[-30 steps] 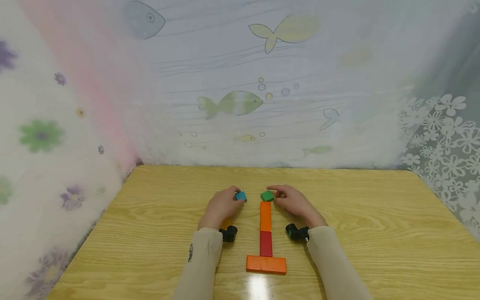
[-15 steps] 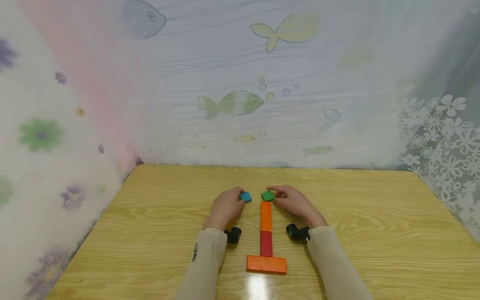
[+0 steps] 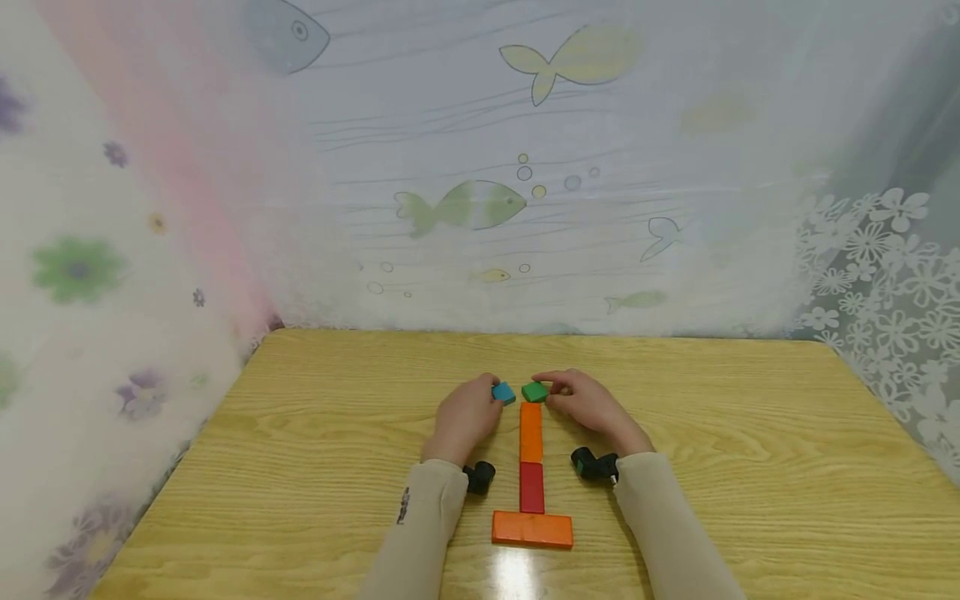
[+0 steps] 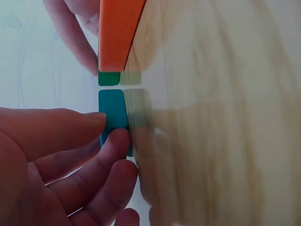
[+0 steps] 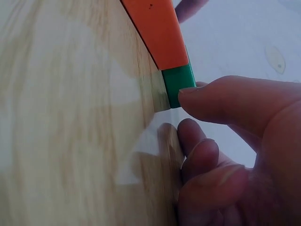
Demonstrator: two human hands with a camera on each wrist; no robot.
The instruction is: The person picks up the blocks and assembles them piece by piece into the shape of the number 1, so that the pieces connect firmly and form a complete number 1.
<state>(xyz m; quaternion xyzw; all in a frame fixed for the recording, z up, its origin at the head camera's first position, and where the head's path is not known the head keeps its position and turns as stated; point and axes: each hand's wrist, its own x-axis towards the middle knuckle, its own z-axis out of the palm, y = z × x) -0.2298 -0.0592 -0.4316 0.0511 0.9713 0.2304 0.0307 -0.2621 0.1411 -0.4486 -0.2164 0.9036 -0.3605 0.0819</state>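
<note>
My left hand (image 3: 463, 419) pinches a small blue block (image 3: 504, 394) between thumb and fingers, low over the table; in the left wrist view the blue block (image 4: 113, 110) stands just short of a green one, with a narrow gap between. My right hand (image 3: 591, 406) holds the small green block (image 3: 535, 392) by thumb and index finger, its other fingers curled below. This green block (image 5: 179, 84) sits at the far end of an upright orange block (image 3: 531, 432). Below that follow a red block (image 3: 532, 487) and a crosswise orange block (image 3: 532, 530), forming an upside-down T.
The wood-grain table (image 3: 322, 433) ends at a pale curtain (image 3: 450, 300) printed with fish. Flowered cloth (image 3: 150, 333) hangs at the left side. Small black wrist cameras (image 3: 480, 477) sit at the inner side of each sleeve, close to the block column.
My left hand has slid right with the blue block, narrowing the gap to the green block. The right hand and the other blocks stay where they were.
</note>
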